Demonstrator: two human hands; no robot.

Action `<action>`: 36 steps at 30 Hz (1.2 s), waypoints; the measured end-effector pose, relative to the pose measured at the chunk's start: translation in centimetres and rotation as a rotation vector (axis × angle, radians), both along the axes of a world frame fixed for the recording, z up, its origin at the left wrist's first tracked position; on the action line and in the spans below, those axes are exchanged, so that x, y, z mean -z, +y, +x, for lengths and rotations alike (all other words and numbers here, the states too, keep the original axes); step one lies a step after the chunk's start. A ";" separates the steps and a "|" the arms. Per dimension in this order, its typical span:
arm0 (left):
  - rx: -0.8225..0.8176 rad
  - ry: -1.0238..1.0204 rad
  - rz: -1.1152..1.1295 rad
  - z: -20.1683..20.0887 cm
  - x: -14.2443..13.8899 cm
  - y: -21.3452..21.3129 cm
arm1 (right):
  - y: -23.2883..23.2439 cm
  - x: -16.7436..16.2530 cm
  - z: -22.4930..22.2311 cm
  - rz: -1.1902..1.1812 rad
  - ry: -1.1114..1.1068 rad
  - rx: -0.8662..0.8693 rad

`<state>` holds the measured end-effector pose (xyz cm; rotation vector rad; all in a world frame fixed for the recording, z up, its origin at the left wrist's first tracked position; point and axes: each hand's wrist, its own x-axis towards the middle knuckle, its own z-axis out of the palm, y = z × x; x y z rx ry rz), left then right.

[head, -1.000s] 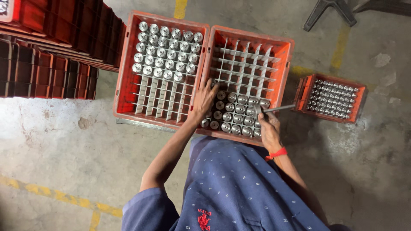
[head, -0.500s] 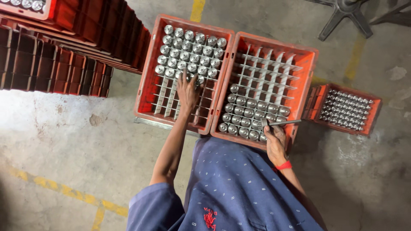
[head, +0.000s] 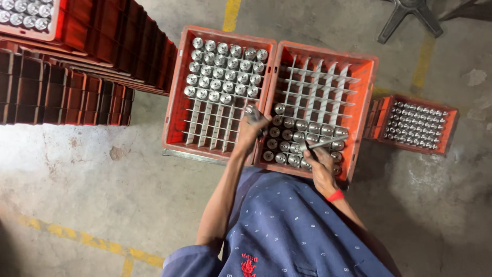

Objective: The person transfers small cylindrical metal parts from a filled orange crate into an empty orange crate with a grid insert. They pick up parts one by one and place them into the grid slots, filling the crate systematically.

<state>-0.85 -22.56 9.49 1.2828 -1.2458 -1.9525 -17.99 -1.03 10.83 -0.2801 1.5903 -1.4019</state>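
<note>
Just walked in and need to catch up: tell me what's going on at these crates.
A person in a blue shirt bends over two orange plastic divided crates on the concrete floor. The left hand holds a small shiny metal cylinder over the left crate, whose far rows are filled. The right hand grips a thin metal rod over the right crate, whose near rows are filled. A smaller orange crate of metal parts sits further right.

The light is dim and warm, brightest on the concrete floor (head: pixel 77 169) at eight o'clock. A broad shadow darkens the floor at four o'clock. Small glints shine on the metal cylinders (head: pixel 225 72) at twelve o'clock. The stacked crates (head: pixel 61 97) at ten o'clock sit murky. Edges bend slightly; focus stays fairly sharp.
</note>
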 end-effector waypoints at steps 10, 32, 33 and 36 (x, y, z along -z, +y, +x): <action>0.365 -0.355 -0.407 -3.5 0.3 12.1 | -1.2 -3.9 -1.8 -0.092 0.109 -0.131; 0.529 -0.581 -1.174 -8.7 1.5 3.6 | 2.6 -2.3 -10.2 -0.202 -0.012 0.177; 0.579 -0.600 -1.220 -8.7 1.4 3.3 | 2.9 -2.1 -9.7 -0.178 -0.017 0.177; 0.387 -0.409 -1.174 -7.6 0.5 2.9 | 3.1 -1.0 -8.1 -0.202 -0.055 0.181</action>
